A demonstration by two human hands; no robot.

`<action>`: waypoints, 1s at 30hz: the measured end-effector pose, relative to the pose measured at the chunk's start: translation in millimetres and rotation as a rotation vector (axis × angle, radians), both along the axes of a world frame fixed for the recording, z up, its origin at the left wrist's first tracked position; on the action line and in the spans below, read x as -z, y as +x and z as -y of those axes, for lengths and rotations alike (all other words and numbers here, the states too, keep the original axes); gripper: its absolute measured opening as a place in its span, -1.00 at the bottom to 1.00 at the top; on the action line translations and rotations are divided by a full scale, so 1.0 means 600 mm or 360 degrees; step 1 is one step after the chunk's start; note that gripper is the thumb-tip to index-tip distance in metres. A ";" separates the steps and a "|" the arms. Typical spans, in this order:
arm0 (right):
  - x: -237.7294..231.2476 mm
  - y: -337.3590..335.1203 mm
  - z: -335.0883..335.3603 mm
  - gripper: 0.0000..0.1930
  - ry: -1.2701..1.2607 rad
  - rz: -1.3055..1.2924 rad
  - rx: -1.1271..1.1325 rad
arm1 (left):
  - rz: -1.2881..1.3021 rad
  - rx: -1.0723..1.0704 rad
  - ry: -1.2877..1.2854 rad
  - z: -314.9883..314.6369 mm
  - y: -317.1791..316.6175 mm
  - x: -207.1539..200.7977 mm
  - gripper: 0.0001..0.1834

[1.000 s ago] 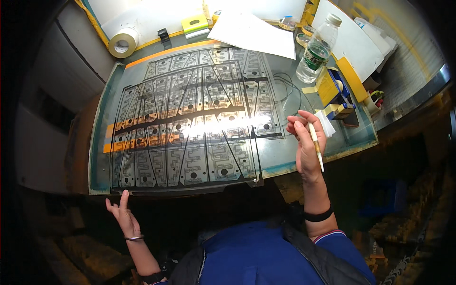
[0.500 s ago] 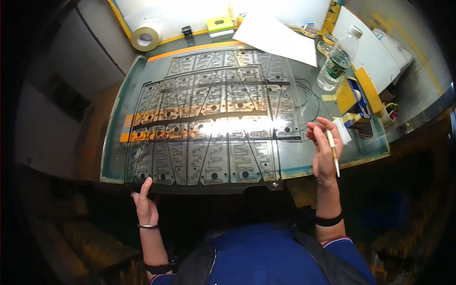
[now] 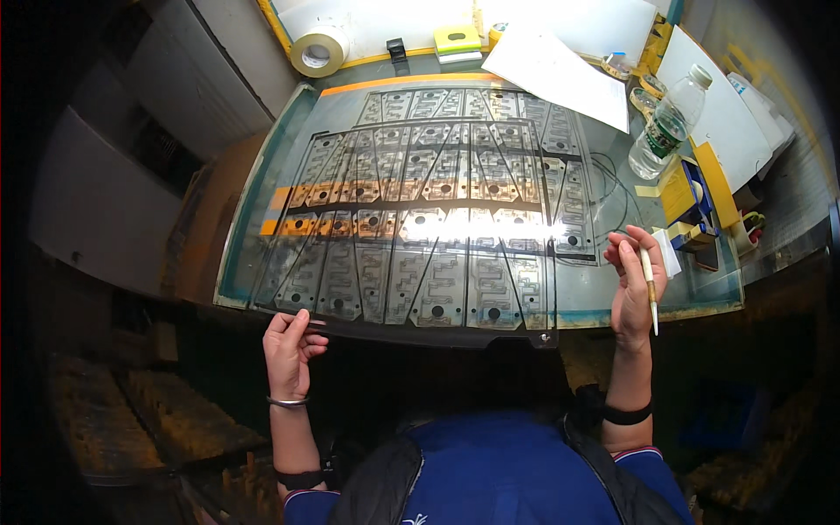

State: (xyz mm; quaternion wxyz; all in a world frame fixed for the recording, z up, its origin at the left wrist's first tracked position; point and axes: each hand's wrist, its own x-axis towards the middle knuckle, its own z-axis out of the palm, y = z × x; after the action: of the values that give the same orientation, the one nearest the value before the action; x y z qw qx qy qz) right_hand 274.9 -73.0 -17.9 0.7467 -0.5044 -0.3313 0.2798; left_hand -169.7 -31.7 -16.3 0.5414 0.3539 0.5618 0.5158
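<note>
A large see-through film sheet (image 3: 442,267) with dark circuit-like patterns lies on the glass tabletop (image 3: 630,293). Its dark near border reaches the table's front edge. At the sheet's near left corner, my left hand (image 3: 290,346) pinches that border, thumb on top and fingers curled below. To the right of the sheet, my right hand (image 3: 637,293) is raised near the front edge, fingers bent. Between its fingers sits a slim, pale pen-like tool (image 3: 649,284) with a brown band, its pointed white tip downward; its exact kind is unclear.
Along the back stand a tape roll (image 3: 319,52), a small black object (image 3: 396,50), a yellow-green box (image 3: 457,38) and white paper (image 3: 564,74). On the right are a water bottle (image 3: 669,127), a blue and yellow tape dispenser (image 3: 696,197) and thin dark wires (image 3: 619,188).
The whole view has swung, so the table appears further right. My left fingers have closed more around the sheet's near border. My right hand keeps the pen-like tool in much the same pose.
</note>
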 end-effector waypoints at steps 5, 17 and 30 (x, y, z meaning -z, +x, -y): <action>0.001 0.006 0.001 -0.74 -0.0019 0.0020 0.0040 | -0.0216 -0.0012 0.0348 0.009 0.051 -0.052 -0.87; -0.001 -0.007 -0.001 -0.73 -0.0139 0.0137 -0.0029 | 0.0137 -0.0100 0.0642 0.018 0.069 -0.058 -0.84; -0.005 -0.010 0.006 -0.70 -0.0019 -0.0155 -0.0181 | 0.0166 -0.0247 0.0814 0.032 0.073 -0.061 -0.85</action>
State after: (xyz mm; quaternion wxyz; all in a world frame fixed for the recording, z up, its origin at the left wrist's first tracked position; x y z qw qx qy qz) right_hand 269.1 -76.4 -15.1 0.7418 -0.4750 -0.3209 0.3480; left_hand -126.0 -50.7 20.0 0.4214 0.4079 0.4100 0.6985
